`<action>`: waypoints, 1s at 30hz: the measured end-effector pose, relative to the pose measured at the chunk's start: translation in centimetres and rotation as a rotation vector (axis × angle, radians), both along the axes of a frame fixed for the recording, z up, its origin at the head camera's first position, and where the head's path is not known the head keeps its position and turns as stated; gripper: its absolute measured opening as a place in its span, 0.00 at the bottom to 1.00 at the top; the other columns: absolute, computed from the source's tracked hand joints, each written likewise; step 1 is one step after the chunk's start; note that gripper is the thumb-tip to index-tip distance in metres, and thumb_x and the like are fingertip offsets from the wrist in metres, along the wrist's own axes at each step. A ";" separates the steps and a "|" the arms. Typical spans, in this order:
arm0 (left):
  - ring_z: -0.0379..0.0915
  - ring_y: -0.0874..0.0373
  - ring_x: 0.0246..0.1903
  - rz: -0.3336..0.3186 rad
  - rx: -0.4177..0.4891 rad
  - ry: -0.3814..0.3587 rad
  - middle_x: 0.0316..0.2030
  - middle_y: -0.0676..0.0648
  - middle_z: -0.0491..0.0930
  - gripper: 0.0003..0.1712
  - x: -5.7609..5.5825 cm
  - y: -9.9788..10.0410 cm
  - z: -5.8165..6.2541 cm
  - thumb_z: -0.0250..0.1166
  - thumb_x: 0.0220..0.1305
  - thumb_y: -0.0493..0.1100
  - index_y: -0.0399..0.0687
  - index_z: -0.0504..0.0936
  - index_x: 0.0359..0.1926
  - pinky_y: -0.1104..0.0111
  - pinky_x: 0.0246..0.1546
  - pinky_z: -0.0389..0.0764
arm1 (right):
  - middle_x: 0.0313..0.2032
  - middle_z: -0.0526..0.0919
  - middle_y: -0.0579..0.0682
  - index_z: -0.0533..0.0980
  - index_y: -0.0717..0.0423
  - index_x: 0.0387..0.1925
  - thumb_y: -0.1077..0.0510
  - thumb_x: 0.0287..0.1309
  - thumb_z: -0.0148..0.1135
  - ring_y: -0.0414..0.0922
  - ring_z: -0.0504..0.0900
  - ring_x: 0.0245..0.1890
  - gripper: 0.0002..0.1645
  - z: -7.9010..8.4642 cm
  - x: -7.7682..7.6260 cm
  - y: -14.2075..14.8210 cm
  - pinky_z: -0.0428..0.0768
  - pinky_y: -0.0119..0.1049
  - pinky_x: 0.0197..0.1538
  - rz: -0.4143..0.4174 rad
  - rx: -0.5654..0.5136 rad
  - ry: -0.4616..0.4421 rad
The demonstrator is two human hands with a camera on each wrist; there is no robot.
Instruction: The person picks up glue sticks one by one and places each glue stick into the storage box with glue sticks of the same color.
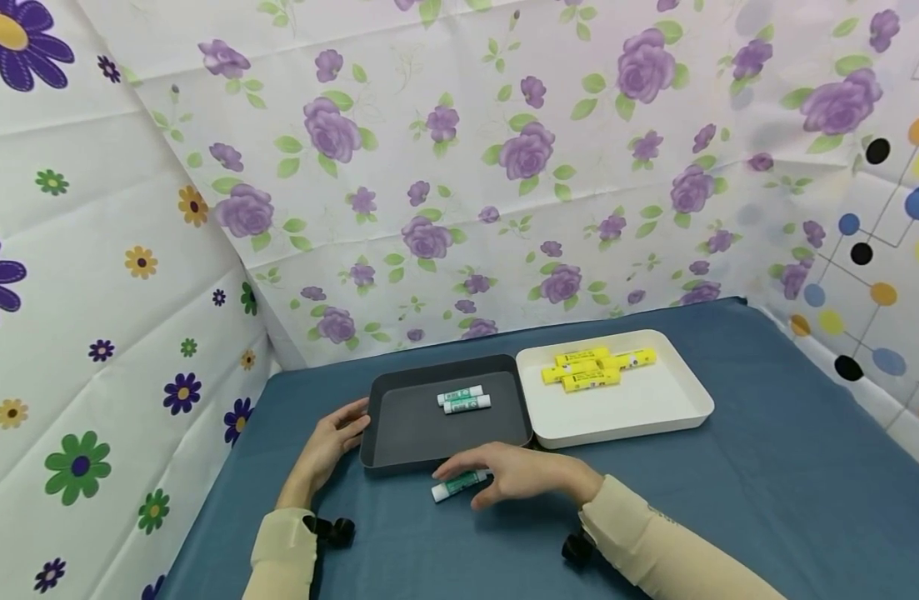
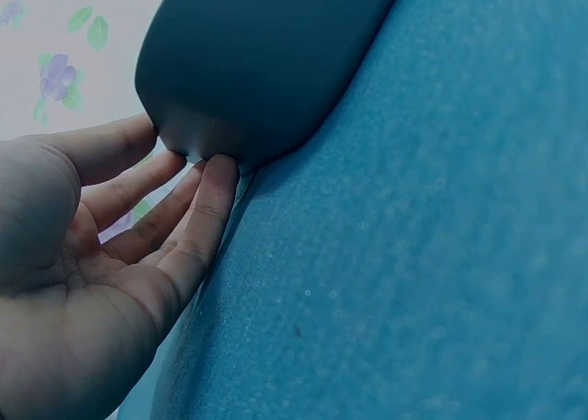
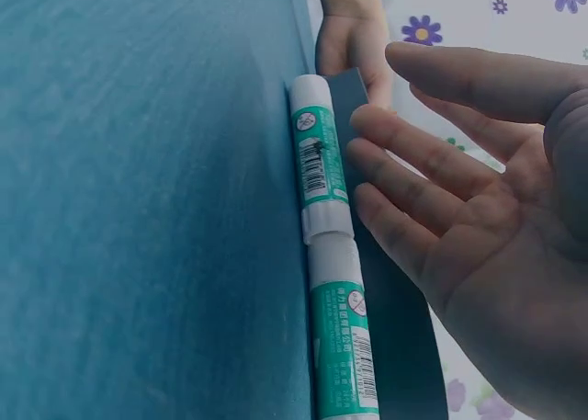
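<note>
In the head view my left hand (image 1: 328,446) touches the left wall of a dark grey tray (image 1: 407,425), its fingertips against the outer side. Two white-and-green glue sticks (image 1: 466,405) lie side by side in that tray. My right hand (image 1: 515,475), fingers spread and holding nothing, hovers by a white-and-green glue stick (image 1: 453,487) on the cloth in front of the tray. The right wrist view shows this glue stick (image 3: 320,153) end to end with a second glue stick (image 3: 342,337), which my right hand mostly hides in the head view.
A white tray (image 1: 669,400) stands against the grey tray's right side, with several yellow glue sticks (image 1: 591,380) piled in its left part. Blue cloth (image 1: 781,467) covers the table. Flowered sheets (image 1: 459,167) hang behind and at the sides.
</note>
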State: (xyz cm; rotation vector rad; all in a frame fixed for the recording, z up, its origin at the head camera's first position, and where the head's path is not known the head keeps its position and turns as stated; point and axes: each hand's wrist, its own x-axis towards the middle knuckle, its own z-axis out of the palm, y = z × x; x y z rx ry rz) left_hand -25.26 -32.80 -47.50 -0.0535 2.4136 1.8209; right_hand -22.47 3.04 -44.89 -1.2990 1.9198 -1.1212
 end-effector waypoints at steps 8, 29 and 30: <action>0.67 0.44 0.67 0.000 -0.007 -0.008 0.67 0.36 0.68 0.31 0.1 0.3 0.0 0.58 0.81 0.45 0.45 0.64 0.79 0.54 0.67 0.76 | 0.70 0.74 0.38 0.72 0.43 0.74 0.62 0.68 0.67 0.36 0.70 0.70 0.35 -0.1 0.2 -0.3 0.72 0.41 0.72 -0.024 0.078 0.087; 0.68 0.43 0.67 0.000 0.002 -0.003 0.66 0.34 0.68 0.32 0.0 0.1 0.2 0.58 0.81 0.45 0.43 0.64 0.79 0.51 0.68 0.75 | 0.52 0.84 0.39 0.83 0.50 0.62 0.73 0.66 0.65 0.32 0.79 0.47 0.27 -0.4 1.2 -1.5 0.81 0.29 0.56 -0.096 0.093 0.240; 0.68 0.42 0.67 0.000 0.002 -0.003 0.66 0.34 0.68 0.32 0.1 0.1 0.2 0.58 0.81 0.44 0.43 0.64 0.79 0.50 0.68 0.75 | 0.52 0.84 0.39 0.83 0.51 0.61 0.73 0.66 0.65 0.32 0.78 0.46 0.26 -0.4 1.2 -1.6 0.81 0.29 0.55 -0.097 0.101 0.239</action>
